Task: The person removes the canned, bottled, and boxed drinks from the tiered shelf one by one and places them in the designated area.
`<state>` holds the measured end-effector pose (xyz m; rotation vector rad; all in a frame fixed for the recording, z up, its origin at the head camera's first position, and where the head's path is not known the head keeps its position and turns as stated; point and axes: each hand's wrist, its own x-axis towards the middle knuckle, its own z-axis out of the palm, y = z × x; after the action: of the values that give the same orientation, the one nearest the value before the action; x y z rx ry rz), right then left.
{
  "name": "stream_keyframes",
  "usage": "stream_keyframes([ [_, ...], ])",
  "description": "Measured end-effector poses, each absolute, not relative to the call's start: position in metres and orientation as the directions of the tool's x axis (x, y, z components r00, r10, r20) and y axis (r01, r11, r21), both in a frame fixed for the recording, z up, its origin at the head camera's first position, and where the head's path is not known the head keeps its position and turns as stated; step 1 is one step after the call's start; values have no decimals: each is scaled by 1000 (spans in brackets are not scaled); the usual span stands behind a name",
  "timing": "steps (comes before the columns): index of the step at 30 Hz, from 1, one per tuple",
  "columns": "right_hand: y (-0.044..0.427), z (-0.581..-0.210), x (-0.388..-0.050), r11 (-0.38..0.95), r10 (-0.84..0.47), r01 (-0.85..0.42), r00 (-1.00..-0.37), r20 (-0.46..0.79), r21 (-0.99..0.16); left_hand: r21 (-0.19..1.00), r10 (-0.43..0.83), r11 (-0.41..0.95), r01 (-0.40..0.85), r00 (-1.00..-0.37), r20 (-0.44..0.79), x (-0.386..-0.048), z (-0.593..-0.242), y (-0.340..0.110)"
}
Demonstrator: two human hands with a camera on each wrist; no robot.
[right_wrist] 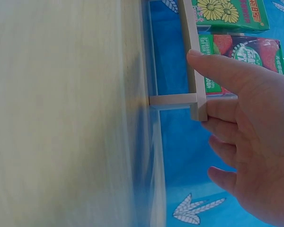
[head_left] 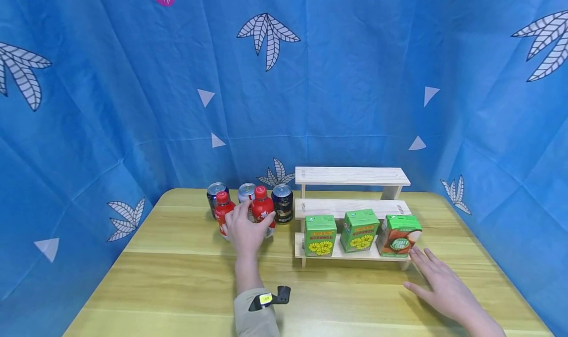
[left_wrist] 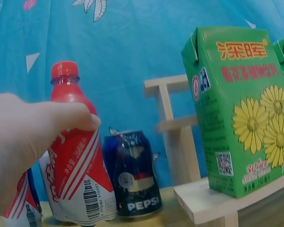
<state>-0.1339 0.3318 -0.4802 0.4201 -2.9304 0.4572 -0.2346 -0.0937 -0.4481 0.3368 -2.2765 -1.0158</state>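
My left hand (head_left: 244, 231) grips a red plastic bottle (head_left: 261, 205) with a red cap. In the left wrist view its thumb lies across the bottle's upper body, while the other fingers are hidden. Just left of that hand stands a second red bottle (head_left: 223, 211). My right hand (head_left: 443, 290) is by the right end of a three-tier wooden shelf (head_left: 350, 176), fingers extended close to the lowest tier. Contact there is hard to tell. On that tier stand two green drink cartons with yellow flowers (head_left: 320, 236) (head_left: 360, 231) and a green-and-brown carton (head_left: 398, 236).
Behind the bottles are a dark Pepsi can (head_left: 282, 204), a blue can (head_left: 216, 191) and a lighter can (head_left: 246, 191) partly covered. The wooden table (head_left: 177, 278) has a blue patterned cloth (head_left: 346, 81) hanging round its back and sides.
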Motion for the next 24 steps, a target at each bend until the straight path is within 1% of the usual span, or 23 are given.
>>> stream_keyframes([
  [12,332,-481,-134,916,-252,-298,-948,194,-267,727,-450,687,-13,-793,411,-238,-462,-93],
  [24,331,-479,-133,914,-244,-284,-955,169,-290,740,-475,672,-29,-784,400,-238,-467,-91],
])
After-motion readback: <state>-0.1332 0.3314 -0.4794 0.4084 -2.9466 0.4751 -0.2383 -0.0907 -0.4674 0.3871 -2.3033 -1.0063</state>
